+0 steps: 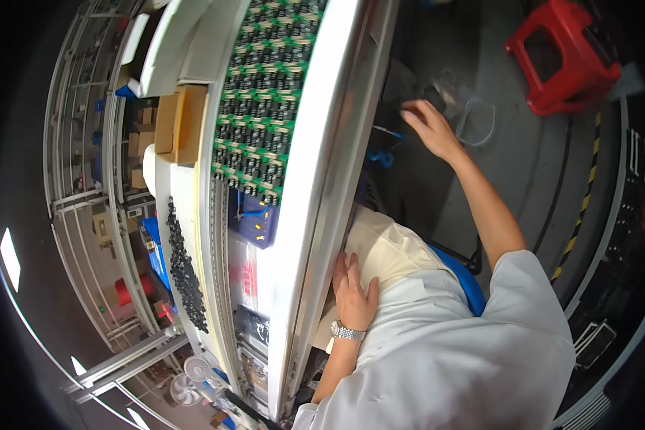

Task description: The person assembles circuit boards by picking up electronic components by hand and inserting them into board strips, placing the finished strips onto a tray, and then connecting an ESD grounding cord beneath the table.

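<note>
In the head view, which is turned sideways, my left hand [355, 294] with a metal watch [346, 330] rests at the bench edge [322, 236] by the light trousers [390, 247]. Its fingers are spread and hold nothing. My right hand [433, 130] reaches out over the dark floor, fingers apart, near a thin tool [388, 132] with a blue end and a blue item [382, 158]. Green circuit boards with black parts [261, 93] stand in rows on the bench, beside a purple tray [254, 218] with a blue-handled tool.
A red stool [562, 57] stands on the floor at the upper right. Black small parts [184, 265] lie in a long strip beyond the rail. A cardboard box [181, 123] sits past the boards. A blue seat [462, 279] is under me, and fans [186, 388] stand lower left.
</note>
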### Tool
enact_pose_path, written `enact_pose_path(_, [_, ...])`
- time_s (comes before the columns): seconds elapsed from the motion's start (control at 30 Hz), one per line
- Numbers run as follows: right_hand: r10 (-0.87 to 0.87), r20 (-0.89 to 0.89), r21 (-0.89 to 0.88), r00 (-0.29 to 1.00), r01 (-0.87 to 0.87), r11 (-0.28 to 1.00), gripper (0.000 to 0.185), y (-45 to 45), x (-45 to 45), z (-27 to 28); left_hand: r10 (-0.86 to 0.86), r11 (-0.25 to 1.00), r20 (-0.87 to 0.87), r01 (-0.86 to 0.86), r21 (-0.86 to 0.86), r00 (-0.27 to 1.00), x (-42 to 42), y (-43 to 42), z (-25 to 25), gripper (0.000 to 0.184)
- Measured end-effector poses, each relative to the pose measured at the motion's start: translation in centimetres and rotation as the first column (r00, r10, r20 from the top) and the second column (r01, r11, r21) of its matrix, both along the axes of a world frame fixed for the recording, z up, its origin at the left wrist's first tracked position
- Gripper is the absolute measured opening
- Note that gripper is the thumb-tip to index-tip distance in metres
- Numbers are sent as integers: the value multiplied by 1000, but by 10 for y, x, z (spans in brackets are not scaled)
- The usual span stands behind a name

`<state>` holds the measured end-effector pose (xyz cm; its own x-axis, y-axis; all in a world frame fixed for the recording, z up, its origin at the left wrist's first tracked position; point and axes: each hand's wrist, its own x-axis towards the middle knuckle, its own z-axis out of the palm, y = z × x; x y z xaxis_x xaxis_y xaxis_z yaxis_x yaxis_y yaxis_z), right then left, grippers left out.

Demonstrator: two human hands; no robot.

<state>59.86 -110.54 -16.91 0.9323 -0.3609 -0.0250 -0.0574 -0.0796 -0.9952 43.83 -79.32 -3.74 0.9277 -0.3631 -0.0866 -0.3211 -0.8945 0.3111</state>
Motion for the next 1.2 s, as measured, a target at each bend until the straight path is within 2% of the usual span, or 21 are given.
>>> enact_pose_path(0.03, [-142,40,2,989,142,990,30,-3,-10,-3,-37,998,34,35,44,999,-2,-3,7,52])
enact_pose_path(0.1, [-197,13,-4,980,197,980,27,-4,-37,-18,-36,998,-6,35,-44,999,-6,6,21,52])
enact_pose_path(0.13, [-160,-37,73,986,162,984,25,0,-50,-25,-52,993,-51,46,-111,997,-6,13,26,51])
enact_pose_path(0.2, [54,-106,-43,993,-59,997,28,13,-74,-34,-93,967,-130,59,-247,987,-7,23,26,49])
enact_pose_path(0.3, [177,-207,-79,962,-197,977,39,51,-75,-13,-33,953,-83,6,-303,996,-21,33,22,47])
enact_pose_path(0.37, [252,-178,24,951,-252,967,49,70,-49,-13,-2,951,-65,-18,-309,998,-39,47,24,44])
enact_pose_path(0.43, [214,-218,361,952,-125,924,44,92,-14,-11,7,950,-87,-33,-310,996,-56,66,19,43])
enact_pose_path(0.47, [207,-199,357,958,-125,926,44,96,3,-37,24,948,-117,-60,-312,993,-67,78,15,41])
enact_pose_path(0.53, [279,-209,505,937,-141,852,30,103,36,-77,57,943,-177,-111,-315,983,-83,97,8,39])
enact_pose_path(0.7, [157,-38,686,987,-88,722,24,72,49,-50,178,908,-127,-213,-360,976,-104,122,5,35])
enact_pose_path(0.83, [176,-147,475,973,-87,875,28,69,15,-23,166,873,-131,-208,-442,977,-106,122,-16,34])
enact_pose_path(0.87, [184,-167,463,969,-88,882,39,60,10,-36,209,854,-130,-246,-459,969,-116,124,-18,33])
enact_pose_path(0.9, [154,-258,233,954,-93,968,44,55,-7,-16,224,857,-143,-265,-442,964,-119,122,-10,33])
enact_pose_path(0.93, [318,-231,215,919,-271,938,44,52,-20,13,284,844,-150,-321,-430,947,-120,122,-2,33])
enact_pose_path(0.97, [182,-342,14,922,-189,982,44,50,-33,39,470,754,-124,-470,-458,874,-122,122,-3,33])
enact_pose_path(1.03, [269,-131,38,954,-266,963,37,14,-31,-1,384,831,-19,-354,-429,923,-128,130,-9,32])
enact_pose_path(1.07, [350,-153,98,924,-338,936,32,12,-34,25,423,811,-42,-399,-428,905,-129,133,-1,32])
enact_pose_path(1.1, [400,-139,16,906,-402,916,26,0,-28,17,428,804,-73,-417,-424,901,-128,137,6,32])
enact_pose_path(1.13, [525,-88,-60,847,-530,846,20,24,-42,71,516,751,-74,-492,-440,854,-134,144,14,32])
enact_pose_path(1.17, [625,-98,-164,774,-632,757,17,25,-45,88,506,741,-53,-465,-484,861,-143,151,22,31])
enact_pose_path(1.2, [711,-77,-157,699,-713,684,12,41,-51,115,479,741,-25,-420,-524,877,-148,156,24,30])
